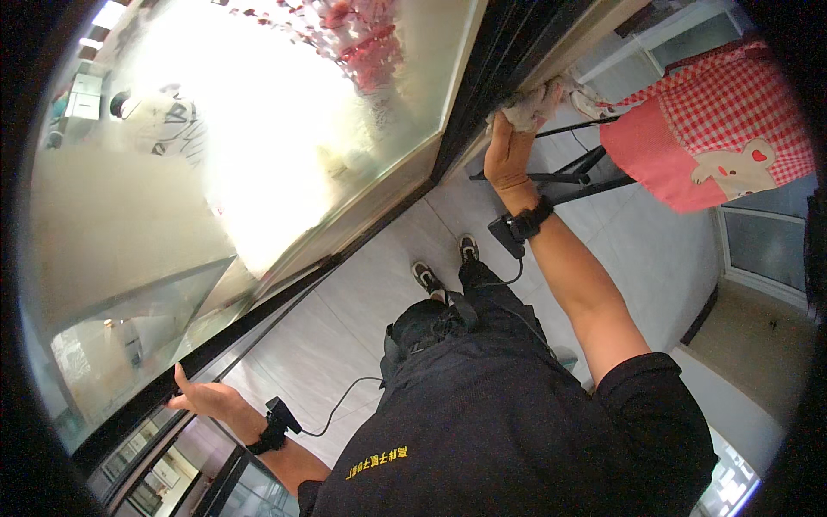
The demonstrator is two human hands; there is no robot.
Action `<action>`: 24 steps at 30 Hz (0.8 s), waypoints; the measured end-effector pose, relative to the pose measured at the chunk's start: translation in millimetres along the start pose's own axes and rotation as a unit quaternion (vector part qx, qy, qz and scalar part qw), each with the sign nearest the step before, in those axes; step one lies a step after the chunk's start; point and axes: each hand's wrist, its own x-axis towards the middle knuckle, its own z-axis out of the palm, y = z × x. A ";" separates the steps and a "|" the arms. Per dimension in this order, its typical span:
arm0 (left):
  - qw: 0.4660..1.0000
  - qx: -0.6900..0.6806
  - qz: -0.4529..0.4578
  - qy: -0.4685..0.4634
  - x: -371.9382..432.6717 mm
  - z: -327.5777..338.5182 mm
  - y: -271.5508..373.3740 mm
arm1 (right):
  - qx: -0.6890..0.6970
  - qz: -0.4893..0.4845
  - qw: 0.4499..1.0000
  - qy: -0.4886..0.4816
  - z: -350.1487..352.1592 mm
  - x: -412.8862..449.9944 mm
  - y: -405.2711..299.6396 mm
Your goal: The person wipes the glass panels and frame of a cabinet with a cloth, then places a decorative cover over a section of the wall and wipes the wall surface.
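My right hand [512, 155] holds a crumpled, whitish cloth [531, 110] against the side of a dark-framed glass panel, near its black upright frame [475, 84]. Its fingers are partly hidden by the cloth. At lower left, my left hand [210, 399] is at the black lower edge [258, 310] of the same panel. The thumb sticks up over that edge and the fingertips meet it; whether they grip it is unclear. The glass [284, 194] carries a strong white glare, with pink blossoms [368, 45] showing at the top.
A red checked cloth item [717, 129] with a bear on it hangs at right, above black metal bars [581, 178]. Grey floor tiles [349, 336] lie under my shoes. Cables run from the black devices [278, 423] strapped to both wrists. A glass-fronted cabinet [161, 478] stands at lower left.
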 end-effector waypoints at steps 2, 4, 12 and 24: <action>1.000 0.001 0.000 -0.009 -16.2 11.0 17.8 | -0.125 -0.132 0.983 0.011 -7.8 15.7 -9.7; 1.000 0.004 0.009 -0.011 -21.2 14.3 18.6 | -0.147 -0.231 0.961 0.027 -9.1 37.8 -28.4; 0.999 -0.004 0.007 -0.036 -13.1 7.9 8.0 | -0.122 -0.305 0.940 0.090 0.8 74.9 -79.5; 0.986 0.078 0.135 -0.058 -2.0 17.1 -10.0 | 0.105 0.130 0.981 0.103 45.8 -67.9 67.1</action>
